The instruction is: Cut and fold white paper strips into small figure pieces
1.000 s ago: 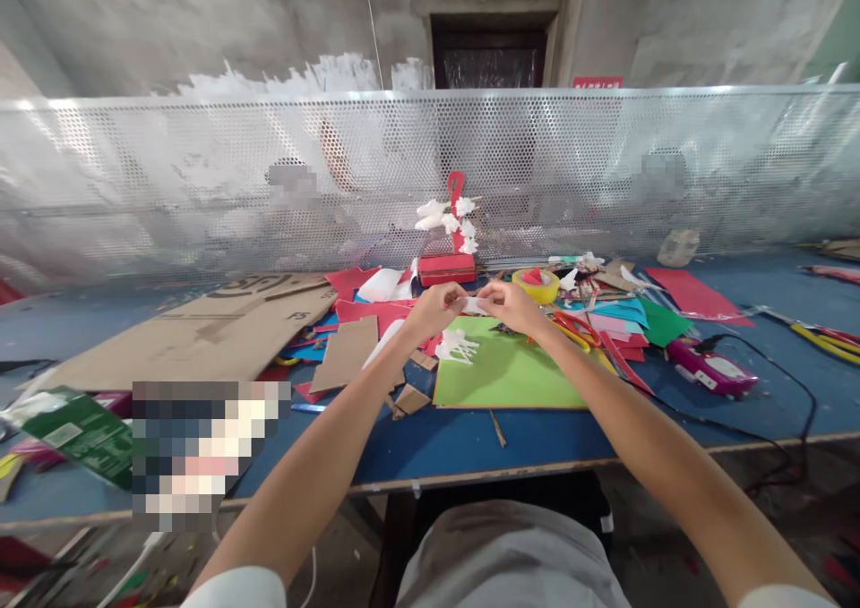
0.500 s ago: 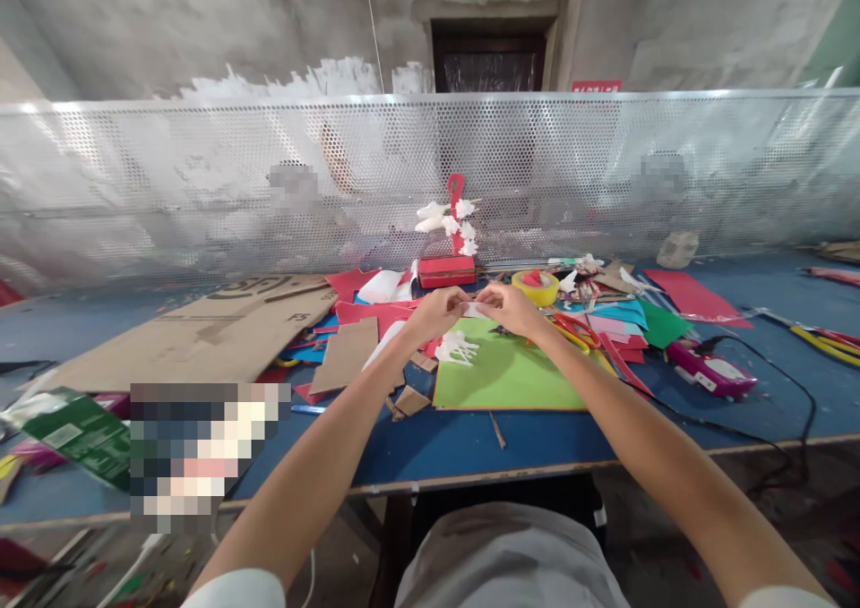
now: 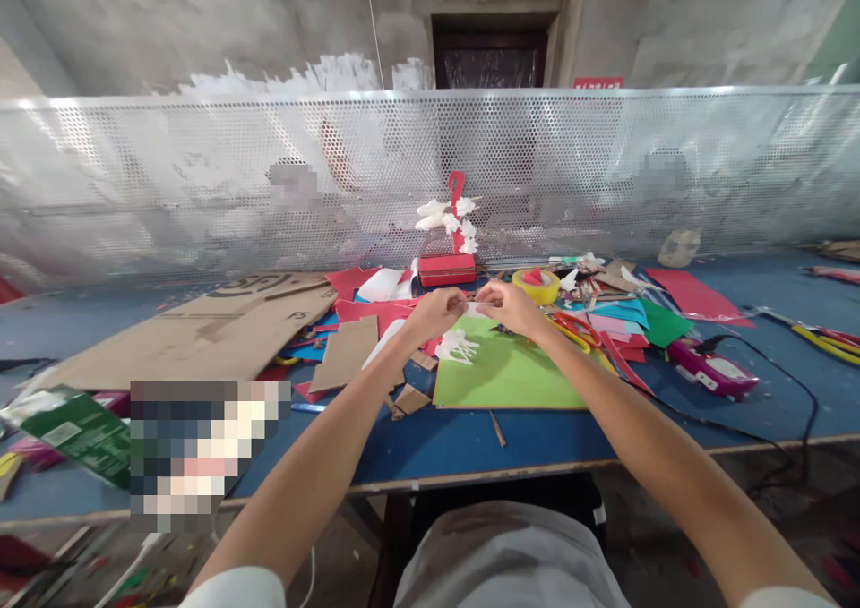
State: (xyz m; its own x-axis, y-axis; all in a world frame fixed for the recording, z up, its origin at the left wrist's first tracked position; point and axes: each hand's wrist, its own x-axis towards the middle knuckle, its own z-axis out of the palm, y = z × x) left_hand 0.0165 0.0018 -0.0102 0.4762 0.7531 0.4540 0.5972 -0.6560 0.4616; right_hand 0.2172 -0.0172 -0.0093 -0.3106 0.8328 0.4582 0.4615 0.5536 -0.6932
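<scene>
Small white paper piece (image 3: 476, 308) is being pinched from both ends, hanging in the air just above the far edge of a light green card sheet (image 3: 517, 380). The left hand (image 3: 436, 312) is gripping its left end with curled fingers, and the right hand (image 3: 514, 306) is gripping the right end in the same way, so both hands are closing on the small white paper piece with their fingertips almost meeting. Both forearms are reaching out from the bottom of the view over a blue worktable (image 3: 436, 451).

A white branch-shaped paper cutout (image 3: 457, 346) is lying on the green sheet just below the left hand, apart from it. A roll of yellow tape (image 3: 536, 286) is sitting just beyond the right hand, and orange-handled scissors (image 3: 571, 329) are lying near its wrist. A red box stand with white paper flowers (image 3: 449, 268) is standing upright behind the hands, in front of a perforated metal screen (image 3: 202, 178). A large brown cardboard sheet (image 3: 194, 330) is lying flat to the left, a purple and white glue gun (image 3: 710, 368) is resting well to the right, and scraps of coloured paper are spreading between them.
</scene>
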